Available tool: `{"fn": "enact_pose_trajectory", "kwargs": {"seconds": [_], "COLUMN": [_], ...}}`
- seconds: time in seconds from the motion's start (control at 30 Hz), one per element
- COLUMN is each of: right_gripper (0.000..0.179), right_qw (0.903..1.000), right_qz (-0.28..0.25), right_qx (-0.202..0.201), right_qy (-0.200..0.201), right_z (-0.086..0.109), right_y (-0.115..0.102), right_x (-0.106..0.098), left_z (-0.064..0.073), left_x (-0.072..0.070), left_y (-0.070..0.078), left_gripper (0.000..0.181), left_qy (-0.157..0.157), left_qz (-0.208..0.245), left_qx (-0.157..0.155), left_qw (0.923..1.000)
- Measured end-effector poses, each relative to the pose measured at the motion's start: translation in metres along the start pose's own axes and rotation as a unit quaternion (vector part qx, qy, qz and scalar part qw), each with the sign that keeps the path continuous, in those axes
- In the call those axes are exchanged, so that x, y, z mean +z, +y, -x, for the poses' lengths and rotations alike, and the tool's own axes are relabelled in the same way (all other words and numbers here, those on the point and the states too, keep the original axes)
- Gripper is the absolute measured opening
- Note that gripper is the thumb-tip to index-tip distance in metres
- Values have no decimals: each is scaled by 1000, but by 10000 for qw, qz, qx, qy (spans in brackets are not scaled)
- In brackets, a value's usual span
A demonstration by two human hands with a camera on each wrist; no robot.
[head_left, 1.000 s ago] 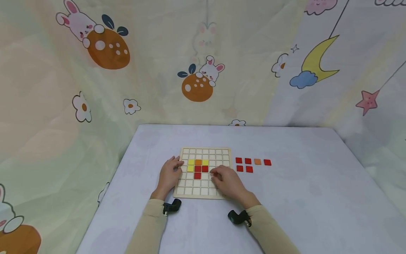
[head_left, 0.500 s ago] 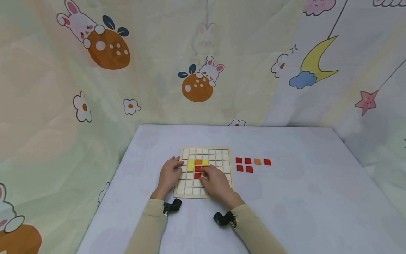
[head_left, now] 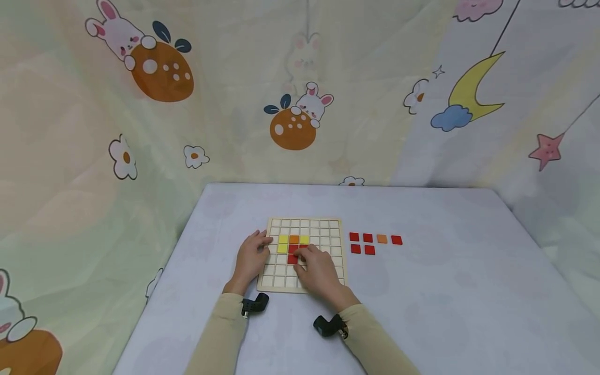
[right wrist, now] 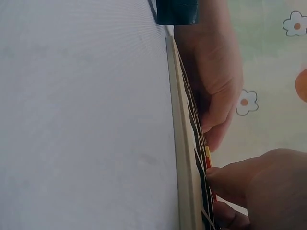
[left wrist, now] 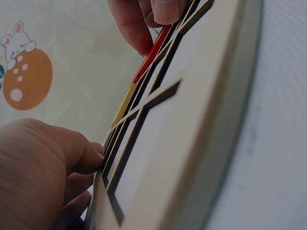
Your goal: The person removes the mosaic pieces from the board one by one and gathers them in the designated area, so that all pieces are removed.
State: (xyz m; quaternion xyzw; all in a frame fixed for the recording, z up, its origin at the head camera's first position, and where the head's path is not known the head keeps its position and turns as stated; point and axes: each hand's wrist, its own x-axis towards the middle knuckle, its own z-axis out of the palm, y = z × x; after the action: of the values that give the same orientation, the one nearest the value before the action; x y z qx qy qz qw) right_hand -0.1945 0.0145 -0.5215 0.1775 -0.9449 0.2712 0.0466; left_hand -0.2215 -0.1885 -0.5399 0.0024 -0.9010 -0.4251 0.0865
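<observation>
Six square tiles (head_left: 367, 238) lie right of the wooden grid board (head_left: 281, 290), broad desk (head_left: 459, 291) beyond; the relaxed left hand (head_left: 252, 256) touches the board's left edge; the right hand (head_left: 323, 273) reaches mid-board, its grip hidden.

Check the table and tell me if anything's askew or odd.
Nothing stands out. The loose tiles lie in two rows beside the board; the placed tiles not hidden by the right hand look seated in their cells.

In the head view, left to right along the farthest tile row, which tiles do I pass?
First yellow tile, board's orange tile, second yellow tile, first red tile, second red tile, loose orange tile, third red tile.
</observation>
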Motion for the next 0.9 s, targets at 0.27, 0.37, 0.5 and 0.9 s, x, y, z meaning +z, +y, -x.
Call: {"fn": "enact_pose_trajectory", "kwargs": {"seconds": [0.27, 0.37, 0.5, 0.9], "right_gripper": [27, 27, 27, 29], "right_qw": [10000, 10000, 9995, 9983], "right_qz": [0, -64, -296, -571], "right_qx": [76, 64, 23, -28], "right_qy": [-1, 35, 101, 88], "right_z": [0, 1, 2, 0], "right_y": [-2, -2, -2, -1], "right_x": [-1, 0, 2, 4], "left_z": [0, 0, 0, 1], "left_x": [0, 1, 1, 1], "left_y": [1, 0, 0, 1], "left_gripper": [31, 31, 30, 31], "left_qy": [8, 3, 7, 16], "left_qz": [-11, -32, -25, -25], "left_qx": [-23, -9, 2, 34], "left_qw": [10000, 10000, 10000, 10000]}}
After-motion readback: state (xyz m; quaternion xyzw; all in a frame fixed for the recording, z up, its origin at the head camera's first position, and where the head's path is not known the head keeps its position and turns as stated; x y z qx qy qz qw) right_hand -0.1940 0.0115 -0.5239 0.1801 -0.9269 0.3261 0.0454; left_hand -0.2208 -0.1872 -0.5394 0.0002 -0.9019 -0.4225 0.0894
